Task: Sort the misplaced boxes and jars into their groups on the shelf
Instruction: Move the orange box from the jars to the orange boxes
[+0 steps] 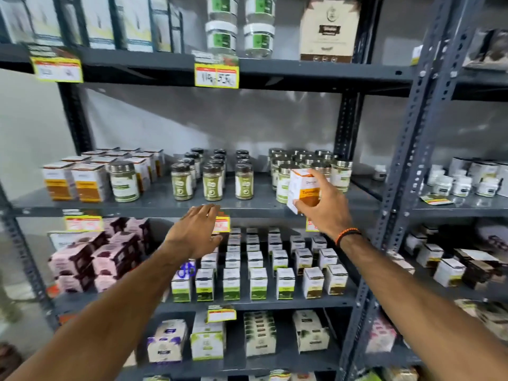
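Cardboard box (303,189) gripped by right hand (323,206) fingers, left hand (196,232) fingers spread flat, empty.

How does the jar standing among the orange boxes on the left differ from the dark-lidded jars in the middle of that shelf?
The stray jar has a shiny metal lid; the dark-lidded jars have dark caps. The stray jar is wider and squatter; the middle ones are slimmer. The stray jar stands alone among orange boxes; the others stand in rows. Both have greenish contents and stand upright.

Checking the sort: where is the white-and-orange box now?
In the right hand, the white-and-orange box is at the middle shelf's right end, in front of the silver-lidded jars.
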Demonstrator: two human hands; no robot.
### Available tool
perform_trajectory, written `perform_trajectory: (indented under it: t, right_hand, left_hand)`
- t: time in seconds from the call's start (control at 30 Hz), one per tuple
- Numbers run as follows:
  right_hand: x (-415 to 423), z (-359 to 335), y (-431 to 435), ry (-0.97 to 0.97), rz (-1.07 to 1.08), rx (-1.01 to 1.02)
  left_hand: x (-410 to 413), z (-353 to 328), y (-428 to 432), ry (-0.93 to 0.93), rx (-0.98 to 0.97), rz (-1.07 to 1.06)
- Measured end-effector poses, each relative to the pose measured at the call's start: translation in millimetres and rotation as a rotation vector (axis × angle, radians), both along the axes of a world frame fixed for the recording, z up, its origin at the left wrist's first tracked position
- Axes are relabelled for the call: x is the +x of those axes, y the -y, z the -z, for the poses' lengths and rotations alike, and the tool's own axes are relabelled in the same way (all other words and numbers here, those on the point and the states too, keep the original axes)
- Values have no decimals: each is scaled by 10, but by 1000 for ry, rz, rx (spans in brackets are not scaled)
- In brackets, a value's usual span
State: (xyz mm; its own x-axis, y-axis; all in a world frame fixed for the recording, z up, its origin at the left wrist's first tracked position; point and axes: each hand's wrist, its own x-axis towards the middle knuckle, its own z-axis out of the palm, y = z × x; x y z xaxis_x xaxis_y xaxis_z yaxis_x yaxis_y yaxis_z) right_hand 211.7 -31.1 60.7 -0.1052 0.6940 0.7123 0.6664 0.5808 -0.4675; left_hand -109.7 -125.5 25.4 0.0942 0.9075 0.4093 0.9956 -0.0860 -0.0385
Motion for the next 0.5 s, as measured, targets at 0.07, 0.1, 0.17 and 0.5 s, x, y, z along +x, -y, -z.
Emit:
perform_trajectory:
  t: [0.07, 0.1, 0.17, 0.5]
  right_hand:
    - [-397, 49, 105, 13, -63, 5]
    - [-608, 81, 144, 26, -86, 9]
    - [-1071, 159, 204, 48, -121, 16]
    - [-3356, 304, 519, -46, -193, -45]
  left_hand:
    - [-383, -2, 172, 33, 11, -50]
    - [-596, 3, 258, 43, 15, -72]
    - [-1078, 29, 425, 52, 26, -108]
    - [-3485, 26, 1056, 81, 54, -268]
